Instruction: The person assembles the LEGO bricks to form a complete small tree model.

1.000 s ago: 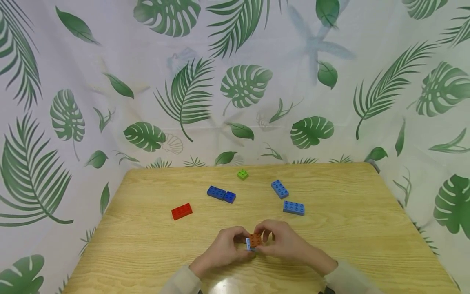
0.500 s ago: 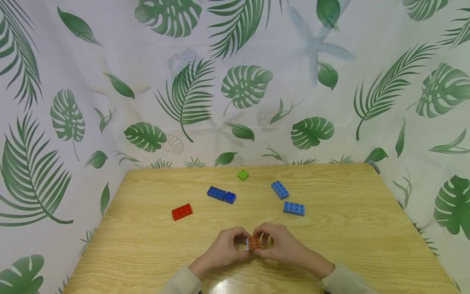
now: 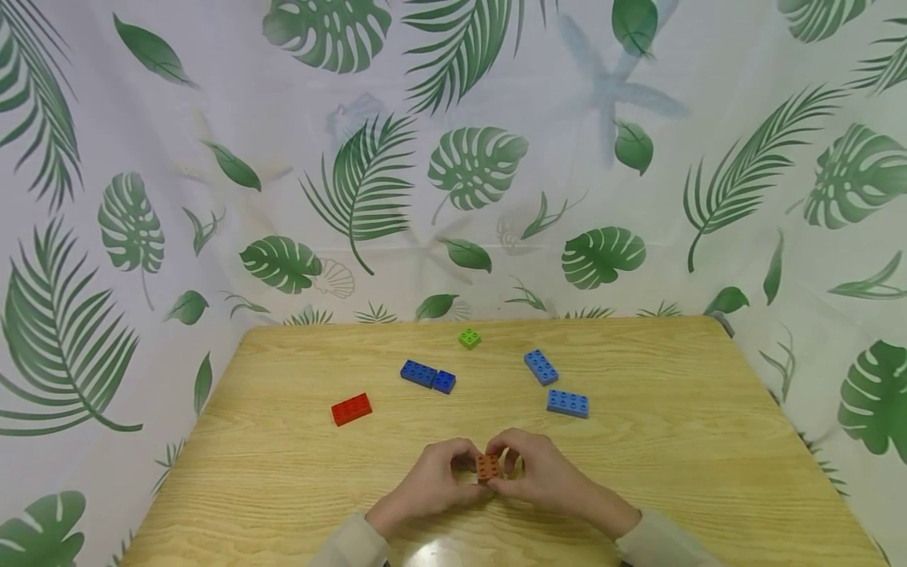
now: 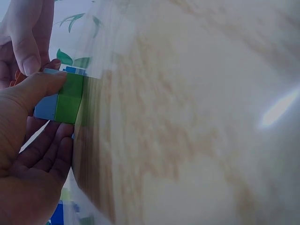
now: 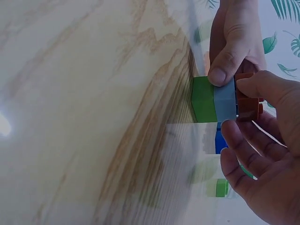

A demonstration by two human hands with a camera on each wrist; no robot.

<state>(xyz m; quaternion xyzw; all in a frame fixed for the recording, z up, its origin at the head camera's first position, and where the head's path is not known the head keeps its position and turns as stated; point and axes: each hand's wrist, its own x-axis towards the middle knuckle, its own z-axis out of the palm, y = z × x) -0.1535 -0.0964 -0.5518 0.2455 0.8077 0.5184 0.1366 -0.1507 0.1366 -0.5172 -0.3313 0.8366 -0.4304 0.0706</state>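
Observation:
Near the table's front edge, both hands meet at a small stack of toy building bricks. Lowest is a green brick, standing at the tabletop, with a light blue brick on it. An orange brick sits over the light blue one, a sliver of studs showing between them in the right wrist view. My left hand grips the light blue brick, thumb pressed on its side. My right hand pinches the orange brick between thumb and fingers. From the head view, the orange brick covers the two below.
A red brick lies at left. Beyond the hands are a dark blue long brick, a small blue brick beside it, and a lime green brick. Two medium blue bricks lie at right. Leaf-patterned cloth surrounds the table.
The orange brick has shifted left and squared up over the light blue brick, hiding it from the head view. My right hand moved slightly with it; my left stayed in place.

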